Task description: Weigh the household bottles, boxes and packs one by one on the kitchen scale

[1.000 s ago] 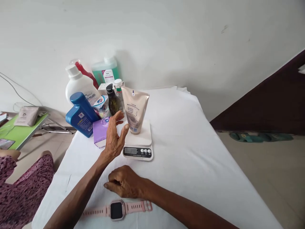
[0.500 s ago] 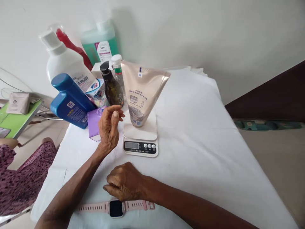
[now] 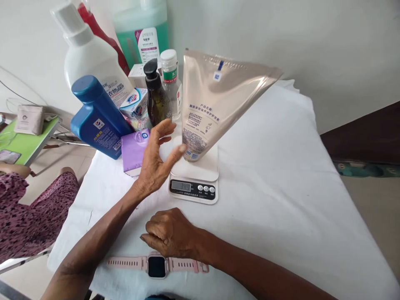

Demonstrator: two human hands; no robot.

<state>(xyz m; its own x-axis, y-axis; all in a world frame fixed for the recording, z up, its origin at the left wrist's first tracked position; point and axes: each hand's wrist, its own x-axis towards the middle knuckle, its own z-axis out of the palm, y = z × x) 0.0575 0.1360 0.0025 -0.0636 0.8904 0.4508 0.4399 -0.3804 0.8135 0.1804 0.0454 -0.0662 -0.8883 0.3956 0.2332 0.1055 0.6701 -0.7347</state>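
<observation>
1. White cloth covers the desk (image 3: 275,175), and a pale wall stands behind it.
2. At the far left corner stand many bottles: a white jug (image 3: 89,62), a red bottle (image 3: 93,25), a green jug (image 3: 142,29), a blue bottle (image 3: 96,116), a dark bottle (image 3: 157,100) and a small clear bottle (image 3: 171,83).
3. A purple pack (image 3: 133,152) lies just beside the blue bottle.
4. A white scale (image 3: 195,177) sits near the middle of the desk.
5. A big tan tube (image 3: 215,100) stands on the scale, cap down. It leans a bit to the right.
6. The left hand (image 3: 156,162) is open. Its thumb tip looks like it touches the low end of the tube, and its fingers (image 3: 162,127) reach behind, near the dark bottle. It is not gripping yet.
7. The right hand (image 3: 170,233) rests on the cloth near the front edge, fingers curled in, holding nothing.
8. A pink watch (image 3: 156,265) lies flat just in front of that hand.
9. What could go wrong, I think: the tube is wide on top and thin at the bottom, so a small push from the thumb may tip it off the scale.
10. The fingers could also bump the dark bottle and knock it into the others.
</observation>
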